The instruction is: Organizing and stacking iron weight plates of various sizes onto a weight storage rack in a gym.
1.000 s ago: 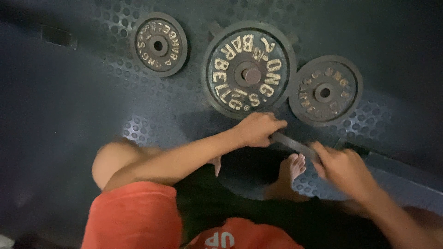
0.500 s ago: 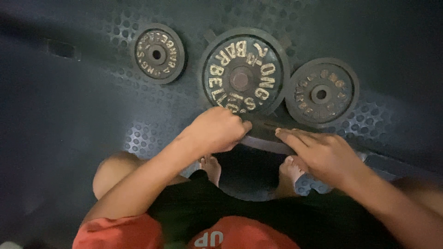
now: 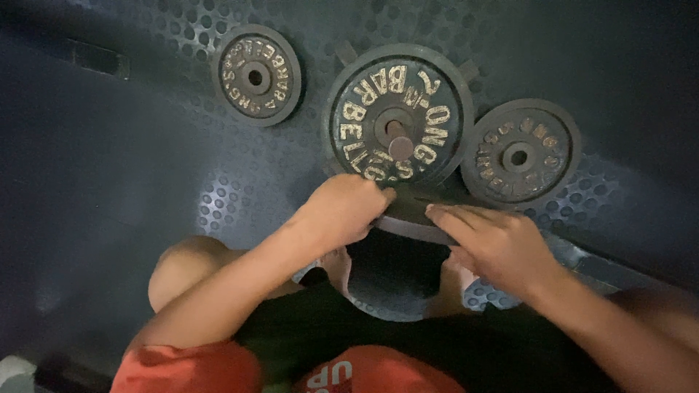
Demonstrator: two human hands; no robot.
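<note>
I look down at a dark rubber floor. My left hand [image 3: 342, 211] and my right hand [image 3: 502, 247] both grip the far rim of a dark round weight plate [image 3: 397, 280]. The plate is tilted between my bare feet. Just beyond my hands a large lettered weight plate [image 3: 364, 94] lies flat. A round brown stub [image 3: 400, 148] shows at its centre hole. The rim I hold sits against or over the near edge of this large plate; I cannot tell if they touch.
A smaller plate [image 3: 256, 74] lies flat at the far left, another [image 3: 520, 155] right beside the large one. A dark bar [image 3: 619, 273] runs along the floor at the right. My knee [image 3: 186, 273] and red shorts [image 3: 189, 367] fill the bottom.
Both hands have moved forward together with the plate's rim, from nearer my feet up to the near edge of the large lettered plate. The right hand has closed in beside the left.
</note>
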